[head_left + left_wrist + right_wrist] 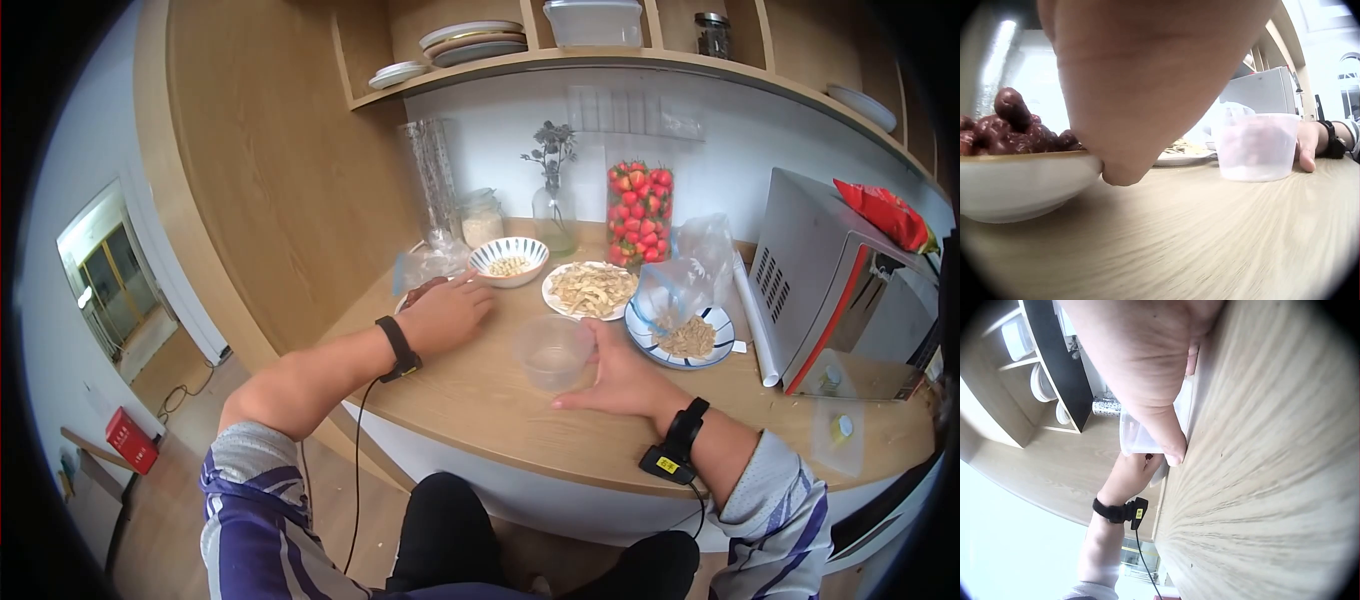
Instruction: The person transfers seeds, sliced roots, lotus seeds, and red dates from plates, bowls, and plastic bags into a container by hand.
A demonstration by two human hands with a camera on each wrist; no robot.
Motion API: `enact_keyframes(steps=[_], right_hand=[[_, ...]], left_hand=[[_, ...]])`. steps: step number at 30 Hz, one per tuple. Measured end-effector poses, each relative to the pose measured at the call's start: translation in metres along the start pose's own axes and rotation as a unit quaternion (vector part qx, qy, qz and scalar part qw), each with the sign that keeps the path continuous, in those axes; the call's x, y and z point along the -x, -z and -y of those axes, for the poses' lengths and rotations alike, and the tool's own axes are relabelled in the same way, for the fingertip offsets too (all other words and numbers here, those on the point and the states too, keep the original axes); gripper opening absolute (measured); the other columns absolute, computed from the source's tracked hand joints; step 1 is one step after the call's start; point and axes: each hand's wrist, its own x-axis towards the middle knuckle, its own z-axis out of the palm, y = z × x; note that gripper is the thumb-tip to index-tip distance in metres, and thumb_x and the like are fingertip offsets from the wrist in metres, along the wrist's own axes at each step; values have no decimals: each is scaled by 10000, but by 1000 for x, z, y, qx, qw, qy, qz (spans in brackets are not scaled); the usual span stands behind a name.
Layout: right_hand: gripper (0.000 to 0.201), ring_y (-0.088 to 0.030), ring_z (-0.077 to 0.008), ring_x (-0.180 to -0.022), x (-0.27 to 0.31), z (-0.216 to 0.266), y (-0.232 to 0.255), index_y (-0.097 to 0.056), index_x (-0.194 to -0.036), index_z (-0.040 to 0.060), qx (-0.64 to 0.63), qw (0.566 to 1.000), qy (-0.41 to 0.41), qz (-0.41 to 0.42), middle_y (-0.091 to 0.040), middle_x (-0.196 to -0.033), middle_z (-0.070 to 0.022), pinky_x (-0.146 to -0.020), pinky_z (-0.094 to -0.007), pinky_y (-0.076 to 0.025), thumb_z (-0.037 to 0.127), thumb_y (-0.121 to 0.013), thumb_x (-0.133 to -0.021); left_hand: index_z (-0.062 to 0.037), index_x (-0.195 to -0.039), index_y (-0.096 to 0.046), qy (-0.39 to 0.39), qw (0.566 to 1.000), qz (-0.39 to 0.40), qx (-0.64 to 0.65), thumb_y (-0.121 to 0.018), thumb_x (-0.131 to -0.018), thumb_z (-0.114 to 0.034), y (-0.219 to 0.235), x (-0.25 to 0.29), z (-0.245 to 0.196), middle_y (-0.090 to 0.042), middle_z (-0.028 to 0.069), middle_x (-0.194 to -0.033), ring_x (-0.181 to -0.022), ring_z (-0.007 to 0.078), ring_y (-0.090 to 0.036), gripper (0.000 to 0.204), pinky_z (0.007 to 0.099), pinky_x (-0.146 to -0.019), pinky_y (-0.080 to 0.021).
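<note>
My right hand (628,376) holds a clear plastic tub (550,352) on the wooden counter, its thumb at the near side and fingers around the right wall. My left hand (447,318) is at a white bowl (1019,184) heaped with dark red dates (1013,128), right beside the rim. In the right wrist view something dark red shows at its fingers, but I cannot tell whether the hand grips it. Behind stand a striped bowl (527,272) of pale seeds, a plate of dried slices (592,288) and a blue-rimmed plate of brown strips (688,340).
At the back are a glass jar (481,218), a vase (553,222) and a tall container of strawberries (640,212). A microwave (850,290) and a white roll (755,320) stand at the right. Shelves (600,58) hang above. A cable (355,490) trails from the left wristband.
</note>
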Motion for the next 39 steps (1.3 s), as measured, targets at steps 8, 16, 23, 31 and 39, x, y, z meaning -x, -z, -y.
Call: enact_keyframes(steps=[8,16,23,31,39], right_hand=[[1466,-572,-418,-1545,0,-4,4,-244,-1747,-130,16,999,28,10,-518,-1661,-341,-1264,-479,-508,471,-1114,-732],[1470,-559,-431,-1550,0,3,7,-228,-1749,-131,2,1000,0,26,-485,-1680,-357,-1286,-475,-479,468,-1110,-736],[1453,-573,-441,-1539,0,-1,6,-227,-1740,-150,7,1000,13,23,-473,-1692,-384,-1279,-463,-487,476,-1092,-755],[1385,-606,-399,-1543,-3,-14,6,-191,-1768,-116,22,998,54,29,-564,-1680,-301,-1289,-463,-503,388,-1077,-829],[1318,-587,-357,-1562,-3,-16,1,-220,-1768,-93,4,997,66,24,-521,-1715,-262,-1314,-464,-482,314,-1072,-848]], left_hand=[[7,-1279,-755,52,998,-6,22,-697,-946,-47,-29,41,41,-721,148,-1386,-1389,362,-661,342,486,-1304,-464],[43,-1454,-705,238,962,96,96,-831,-992,-208,-32,9,48,-695,293,-1492,-1474,454,-619,541,504,-1301,-471],[67,-1582,-632,272,920,-43,280,-472,-1219,-601,-64,-95,72,-668,341,-1552,-1479,501,-603,777,512,-1279,-464],[67,-1444,-734,260,860,36,438,-467,-1205,-667,-94,-134,91,-760,249,-1436,-1288,373,-685,818,448,-1148,-492],[48,-1391,-789,243,904,6,353,-486,-1209,-625,-71,-121,63,-735,295,-1487,-1395,437,-660,759,477,-1238,-473]])
